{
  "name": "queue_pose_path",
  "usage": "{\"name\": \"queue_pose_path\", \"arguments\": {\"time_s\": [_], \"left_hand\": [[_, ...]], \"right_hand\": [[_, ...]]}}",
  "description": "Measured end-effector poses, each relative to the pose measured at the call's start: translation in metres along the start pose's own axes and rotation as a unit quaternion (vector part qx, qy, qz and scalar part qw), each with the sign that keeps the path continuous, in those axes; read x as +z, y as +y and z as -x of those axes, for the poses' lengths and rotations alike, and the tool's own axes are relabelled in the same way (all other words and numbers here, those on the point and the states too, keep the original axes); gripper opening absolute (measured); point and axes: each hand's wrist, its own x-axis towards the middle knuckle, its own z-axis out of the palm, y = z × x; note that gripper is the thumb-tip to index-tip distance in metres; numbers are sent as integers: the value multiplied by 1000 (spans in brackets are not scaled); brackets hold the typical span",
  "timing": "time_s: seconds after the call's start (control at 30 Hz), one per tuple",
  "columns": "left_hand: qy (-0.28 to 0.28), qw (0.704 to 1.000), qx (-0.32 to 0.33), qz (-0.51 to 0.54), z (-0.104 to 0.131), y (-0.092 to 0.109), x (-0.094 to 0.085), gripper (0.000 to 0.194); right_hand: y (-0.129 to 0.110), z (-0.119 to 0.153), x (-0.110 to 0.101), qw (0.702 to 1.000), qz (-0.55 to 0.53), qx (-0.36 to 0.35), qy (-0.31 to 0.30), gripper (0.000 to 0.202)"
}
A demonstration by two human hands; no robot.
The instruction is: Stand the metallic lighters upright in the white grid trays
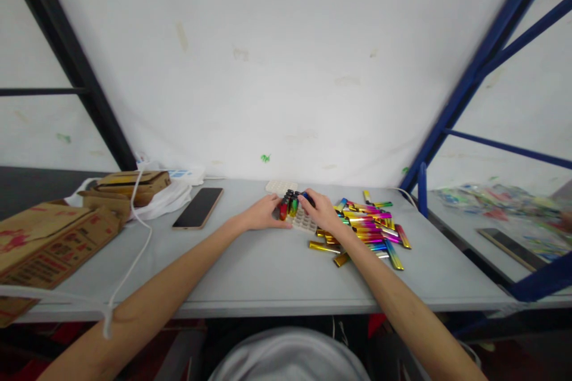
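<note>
Reaching in from the lower corners of the frame, two bare forearms met near the centre, at a small upright cluster of dark-topped pieces [290, 205], its lower parts showing red, yellow and green. The left hand [263, 213] was at the cluster's left side, its thumb and fingers parted about that end; whether they were clamped on a piece, I could not tell. The right hand [322, 210] came over the other side, fingers curled down beside a dark blue bit, and its grip was likewise too small to make out. Below and between the hands showed a white gridded tray [304, 224], partly hidden, with another pale gridded sheet [280, 186] behind it, near the wall [286, 71]. Right of centre, partly behind the right forearm, shiny metallic strips [364, 223] in gold, magenta, blue and green lay in a loose heap on the grey table [268, 274]. Left of centre a dark-screened phone [199, 208] lay flat; farther left were a white plastic bag [167, 199], a small carton [134, 186] and a large cardboard box [53, 244] at the frame's left edge, with a white cord [145, 238] hanging in front.
</note>
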Motion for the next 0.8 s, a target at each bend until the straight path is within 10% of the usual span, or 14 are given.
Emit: {"name": "queue_pose_path", "arguments": {"time_s": [0.53, 0.8], "left_hand": [[1, 1000, -10, -5, 1, 3, -2, 65], [2, 1000, -9, -1, 1, 3, -2, 60]], "right_hand": [[-2, 2, -8, 997, 3, 4, -77, 52], [-5, 1, 4, 980, 173, -38, -94, 40]]}}
